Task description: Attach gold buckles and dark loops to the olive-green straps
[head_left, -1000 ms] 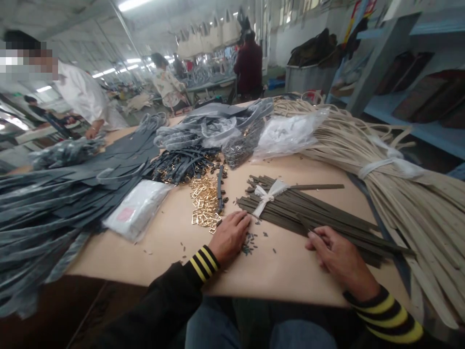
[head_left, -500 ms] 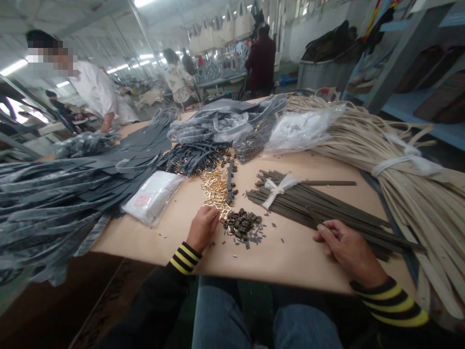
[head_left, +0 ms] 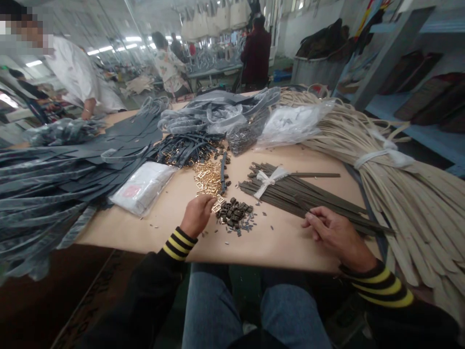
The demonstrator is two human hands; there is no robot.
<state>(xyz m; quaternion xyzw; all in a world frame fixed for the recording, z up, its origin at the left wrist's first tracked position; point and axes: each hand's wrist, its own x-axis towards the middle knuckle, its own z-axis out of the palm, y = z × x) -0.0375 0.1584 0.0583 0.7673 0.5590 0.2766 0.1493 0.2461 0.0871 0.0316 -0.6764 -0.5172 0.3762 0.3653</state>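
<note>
At the near end of a pile of gold metal buckles (head_left: 206, 178), my left hand (head_left: 196, 216) is closed, thumb and fingertips pinching a gold buckle (head_left: 217, 208). Just right of those fingertips lies a heap of small dark brown strap loops (head_left: 234, 212), with little grey pieces scattered around it. My right hand (head_left: 332, 231) is closed on a thin dark brown strap (head_left: 300, 201), whose end sticks out past the fingers. Behind that hand, a bundle of similar brown straps (head_left: 316, 198) is tied with a white strip (head_left: 269, 181).
Grey straps (head_left: 65, 172) cover the table's left side, near a white plastic-wrapped packet (head_left: 143, 186). Beige straps (head_left: 392, 194) fill the right side. Dark blue straps with gold fittings (head_left: 187, 148) lie farther back. A person in white (head_left: 74, 72) stands at the far left.
The camera view has turned slightly, so the table and both hands appear farther left and higher. My hands stay beside the same piles, with little other movement.
</note>
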